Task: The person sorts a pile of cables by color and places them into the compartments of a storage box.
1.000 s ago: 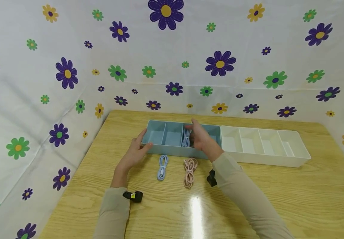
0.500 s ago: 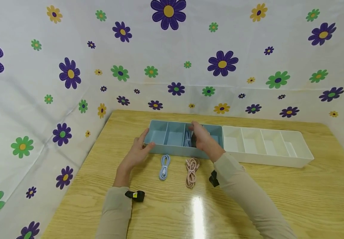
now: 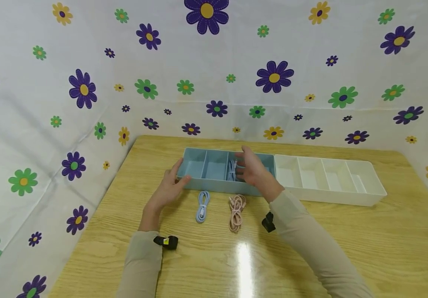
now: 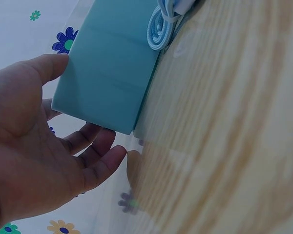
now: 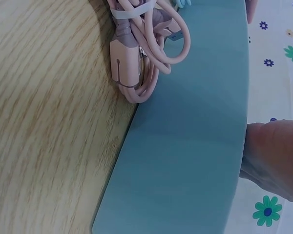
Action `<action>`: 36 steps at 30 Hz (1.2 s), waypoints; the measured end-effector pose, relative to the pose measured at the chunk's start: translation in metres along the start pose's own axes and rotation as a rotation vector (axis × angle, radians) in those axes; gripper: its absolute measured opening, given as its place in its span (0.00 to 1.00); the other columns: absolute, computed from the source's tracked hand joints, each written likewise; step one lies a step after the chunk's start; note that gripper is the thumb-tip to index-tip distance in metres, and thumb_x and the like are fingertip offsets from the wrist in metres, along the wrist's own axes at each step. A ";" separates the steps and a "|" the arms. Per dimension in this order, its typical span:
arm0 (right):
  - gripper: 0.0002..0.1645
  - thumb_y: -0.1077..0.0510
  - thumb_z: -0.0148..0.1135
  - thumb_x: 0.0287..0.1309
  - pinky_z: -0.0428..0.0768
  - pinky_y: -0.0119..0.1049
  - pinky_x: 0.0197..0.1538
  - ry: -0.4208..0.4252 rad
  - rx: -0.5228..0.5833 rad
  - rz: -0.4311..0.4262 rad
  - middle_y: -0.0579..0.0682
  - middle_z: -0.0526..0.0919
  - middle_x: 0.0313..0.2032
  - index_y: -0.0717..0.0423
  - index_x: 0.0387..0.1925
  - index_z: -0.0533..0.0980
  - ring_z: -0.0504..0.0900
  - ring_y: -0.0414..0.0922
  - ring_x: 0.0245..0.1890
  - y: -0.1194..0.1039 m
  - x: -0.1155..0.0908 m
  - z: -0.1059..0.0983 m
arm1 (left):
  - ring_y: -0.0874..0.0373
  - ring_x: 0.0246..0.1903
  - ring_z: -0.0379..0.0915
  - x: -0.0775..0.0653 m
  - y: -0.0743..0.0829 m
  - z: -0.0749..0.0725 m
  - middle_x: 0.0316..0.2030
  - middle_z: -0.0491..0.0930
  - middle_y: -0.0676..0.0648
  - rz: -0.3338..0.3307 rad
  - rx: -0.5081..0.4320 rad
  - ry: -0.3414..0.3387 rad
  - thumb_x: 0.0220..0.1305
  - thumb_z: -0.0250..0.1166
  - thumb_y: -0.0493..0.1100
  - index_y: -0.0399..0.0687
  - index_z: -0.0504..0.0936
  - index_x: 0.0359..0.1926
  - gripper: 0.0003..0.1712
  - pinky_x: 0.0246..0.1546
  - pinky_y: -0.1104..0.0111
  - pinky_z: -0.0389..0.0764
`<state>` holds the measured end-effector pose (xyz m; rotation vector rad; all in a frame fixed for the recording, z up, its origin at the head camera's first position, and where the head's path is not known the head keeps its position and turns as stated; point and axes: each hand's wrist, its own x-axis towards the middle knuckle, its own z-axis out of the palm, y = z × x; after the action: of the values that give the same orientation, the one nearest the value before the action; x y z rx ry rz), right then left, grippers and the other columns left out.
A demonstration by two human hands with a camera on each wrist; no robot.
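Head view: we're holding our right hand [image 3: 254,170] spread beside the bundled cable [image 3: 231,170] in the blue tray [image 3: 214,185], left hand [image 3: 170,188] splayed against the tray's end. From the right hand, pink cord [image 3: 236,215] is crowding seven o'clock, blue cord [image 3: 202,207] eight, white tray [image 3: 336,196] three.

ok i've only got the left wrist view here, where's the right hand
Observer: The head view shows the right hand at the blue tray, fingers beside a bundled blue cord in the third compartment from the left.
Operator: got it, anything on the table besides the light blue cable i see
Observer: Yes, a coiled pink cable lies to its right, in front of the tray.
Operator: and what's past the tray's far end
Observer: A white tray with four compartments, in line with the blue one.
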<state>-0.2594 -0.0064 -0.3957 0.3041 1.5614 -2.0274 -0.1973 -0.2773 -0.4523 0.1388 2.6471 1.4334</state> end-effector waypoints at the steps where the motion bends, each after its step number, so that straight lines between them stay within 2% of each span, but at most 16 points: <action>1: 0.37 0.39 0.31 0.78 0.49 0.53 0.75 -0.012 0.002 0.000 0.61 0.44 0.77 0.55 0.78 0.52 0.45 0.59 0.76 0.000 0.000 -0.001 | 0.36 0.58 0.61 0.000 0.000 0.000 0.66 0.51 0.27 0.001 0.001 0.001 0.77 0.50 0.54 0.53 0.39 0.80 0.41 0.63 0.43 0.64; 9: 0.41 0.35 0.26 0.76 0.47 0.54 0.75 -0.052 0.085 0.017 0.60 0.43 0.78 0.52 0.79 0.47 0.43 0.59 0.77 0.000 -0.003 -0.004 | 0.38 0.55 0.62 0.001 -0.002 0.001 0.67 0.50 0.27 -0.003 0.005 -0.001 0.78 0.50 0.54 0.53 0.39 0.80 0.41 0.61 0.44 0.65; 16: 0.43 0.32 0.23 0.75 0.48 0.56 0.74 -0.109 0.128 0.006 0.61 0.41 0.78 0.51 0.80 0.42 0.43 0.60 0.77 -0.003 -0.010 -0.016 | 0.37 0.56 0.63 0.002 -0.001 0.002 0.67 0.51 0.27 -0.007 0.016 -0.006 0.77 0.50 0.55 0.53 0.39 0.80 0.42 0.61 0.44 0.65; 21: 0.42 0.33 0.22 0.75 0.48 0.56 0.74 -0.148 0.163 -0.002 0.61 0.41 0.78 0.52 0.80 0.41 0.44 0.61 0.76 -0.006 -0.016 -0.021 | 0.37 0.57 0.63 0.001 0.000 0.002 0.67 0.51 0.27 -0.006 0.019 -0.007 0.77 0.50 0.55 0.52 0.39 0.80 0.42 0.62 0.43 0.65; 28: 0.43 0.33 0.20 0.75 0.49 0.55 0.74 -0.229 0.155 -0.034 0.62 0.39 0.78 0.53 0.79 0.37 0.42 0.61 0.76 -0.008 -0.030 -0.025 | 0.36 0.58 0.61 0.001 0.002 0.002 0.68 0.49 0.26 -0.007 0.010 -0.002 0.78 0.50 0.53 0.51 0.39 0.80 0.42 0.63 0.42 0.63; 32: 0.43 0.33 0.21 0.75 0.50 0.56 0.74 -0.246 0.197 -0.038 0.61 0.41 0.78 0.52 0.80 0.39 0.44 0.61 0.76 -0.008 -0.033 -0.032 | 0.36 0.57 0.61 0.002 0.003 0.001 0.68 0.48 0.25 -0.001 0.011 -0.004 0.78 0.50 0.53 0.50 0.38 0.80 0.42 0.62 0.42 0.63; 36: 0.43 0.33 0.22 0.75 0.48 0.56 0.74 -0.276 0.239 -0.043 0.61 0.39 0.78 0.51 0.80 0.37 0.42 0.61 0.77 -0.005 -0.036 -0.039 | 0.37 0.55 0.61 0.003 0.002 0.001 0.67 0.49 0.26 -0.010 0.009 -0.002 0.78 0.50 0.53 0.52 0.38 0.80 0.41 0.62 0.43 0.64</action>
<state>-0.2385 0.0420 -0.3850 0.0742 1.1712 -2.1866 -0.2002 -0.2753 -0.4515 0.1275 2.6494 1.4174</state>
